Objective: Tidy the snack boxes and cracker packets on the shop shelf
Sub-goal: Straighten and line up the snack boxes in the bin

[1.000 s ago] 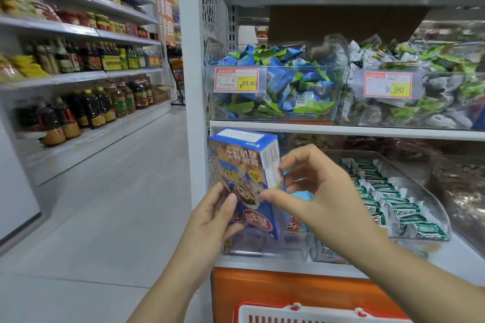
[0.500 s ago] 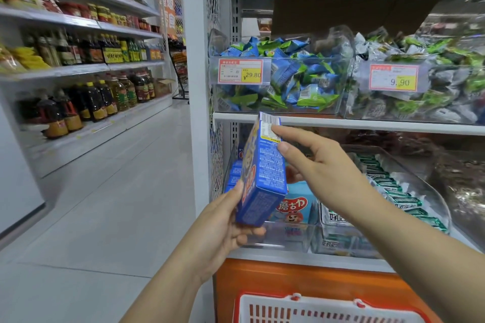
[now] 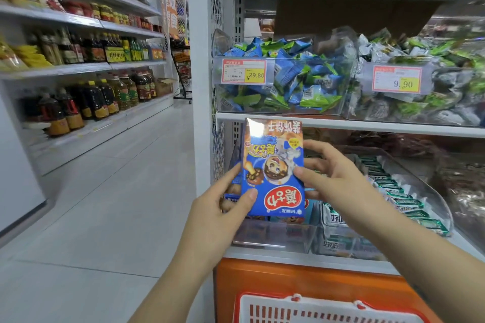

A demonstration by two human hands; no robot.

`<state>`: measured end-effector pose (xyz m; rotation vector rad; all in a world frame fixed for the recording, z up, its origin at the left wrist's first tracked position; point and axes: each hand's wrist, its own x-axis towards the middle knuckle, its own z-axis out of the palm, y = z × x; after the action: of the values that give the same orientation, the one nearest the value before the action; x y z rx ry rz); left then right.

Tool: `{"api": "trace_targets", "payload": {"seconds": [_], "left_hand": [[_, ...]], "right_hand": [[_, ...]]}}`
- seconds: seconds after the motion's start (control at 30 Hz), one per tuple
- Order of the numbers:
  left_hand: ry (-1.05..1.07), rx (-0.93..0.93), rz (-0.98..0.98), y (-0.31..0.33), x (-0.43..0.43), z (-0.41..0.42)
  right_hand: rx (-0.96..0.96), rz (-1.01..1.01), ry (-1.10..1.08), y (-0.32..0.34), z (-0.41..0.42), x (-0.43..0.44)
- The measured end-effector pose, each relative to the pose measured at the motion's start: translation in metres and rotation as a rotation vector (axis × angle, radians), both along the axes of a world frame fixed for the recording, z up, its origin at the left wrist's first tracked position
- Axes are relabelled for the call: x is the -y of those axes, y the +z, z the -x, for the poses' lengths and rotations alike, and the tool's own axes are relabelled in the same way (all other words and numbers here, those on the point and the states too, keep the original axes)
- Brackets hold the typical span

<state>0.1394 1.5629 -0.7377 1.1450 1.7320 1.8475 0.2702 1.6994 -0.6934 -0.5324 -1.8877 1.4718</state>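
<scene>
Head: left hand [image 3: 219, 208], right hand [image 3: 338, 182] grip snack box [image 3: 274, 155].

The snack box [image 3: 275, 165] I'm holding is glossy printed card, with glare up top. The bin [image 3: 288, 61] is clear, smooth hard plastic, and the wrappers [image 3: 312, 86] in it are shiny crinkly film. The shelf [image 3: 380, 127] is matt white painted metal, the basket [image 3: 328, 308] is white moulded plastic, and the floor [image 3: 105, 204] is smooth tile.

The lone head-worn camera is looking forward and slightly down, sitting close to the snack shelf [image 3: 367, 126] (wide-angle, edges bending), aisle floor [image 3: 105, 204] running off left.
</scene>
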Motion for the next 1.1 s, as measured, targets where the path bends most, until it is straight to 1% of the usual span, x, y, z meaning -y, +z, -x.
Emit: {"api": "trace_targets", "payload": {"seconds": [0.1, 0.17, 0.23, 0.3, 0.33, 0.43, 0.47, 0.53, 0.57, 0.63, 0.73, 0.77, 0.83, 0.93, 1.1], "left_hand": [[-0.034, -0.013, 0.033, -0.001, 0.000, 0.001], [-0.062, 0.008, 0.028, -0.002, 0.000, 0.004], [-0.087, 0.037, 0.018, -0.001, 0.000, 0.008], [-0.054, 0.007, 0.025, -0.002, 0.000, 0.011], [-0.010, -0.049, 0.024, -0.002, -0.001, 0.012], [0.120, -0.289, 0.001, -0.004, 0.000, 0.015], [0.145, -0.361, -0.013, -0.005, 0.001, 0.015], [0.166, -0.440, -0.034, -0.006, 0.001, 0.017], [0.158, -0.432, -0.045, -0.007, 0.000, 0.018], [0.099, -0.321, -0.077, -0.008, -0.002, 0.019], [-0.032, 0.029, -0.148, -0.007, -0.003, 0.019], [-0.038, 0.131, -0.177, -0.005, -0.004, 0.019], [-0.014, 0.257, -0.235, -0.004, -0.006, 0.021], [-0.005, 0.343, -0.268, -0.006, -0.008, 0.022], [-0.018, 0.311, -0.213, -0.012, -0.010, 0.022]], "right_hand": [[-0.018, 0.044, -0.008, -0.003, -0.001, 0.002], [0.003, 0.045, -0.029, -0.002, 0.000, 0.001], [0.062, -0.014, -0.084, 0.001, -0.001, -0.003], [0.104, -0.057, -0.129, 0.008, -0.004, -0.007], [0.108, -0.003, -0.101, 0.013, -0.006, -0.008], [0.088, 0.339, 0.154, 0.028, -0.013, -0.007], [0.090, 0.405, 0.206, 0.031, -0.016, -0.006], [0.079, 0.447, 0.228, 0.033, -0.019, -0.004], [0.063, 0.438, 0.221, 0.032, -0.019, -0.004], [0.049, 0.386, 0.210, 0.028, -0.019, -0.003], [0.052, 0.295, 0.219, 0.020, -0.019, -0.002], [0.047, 0.277, 0.233, 0.017, -0.020, -0.002], [0.031, 0.263, 0.262, 0.009, -0.021, -0.001], [-0.010, 0.300, 0.286, -0.004, -0.020, 0.000], [-0.050, 0.368, 0.316, -0.029, -0.024, -0.001]]}}
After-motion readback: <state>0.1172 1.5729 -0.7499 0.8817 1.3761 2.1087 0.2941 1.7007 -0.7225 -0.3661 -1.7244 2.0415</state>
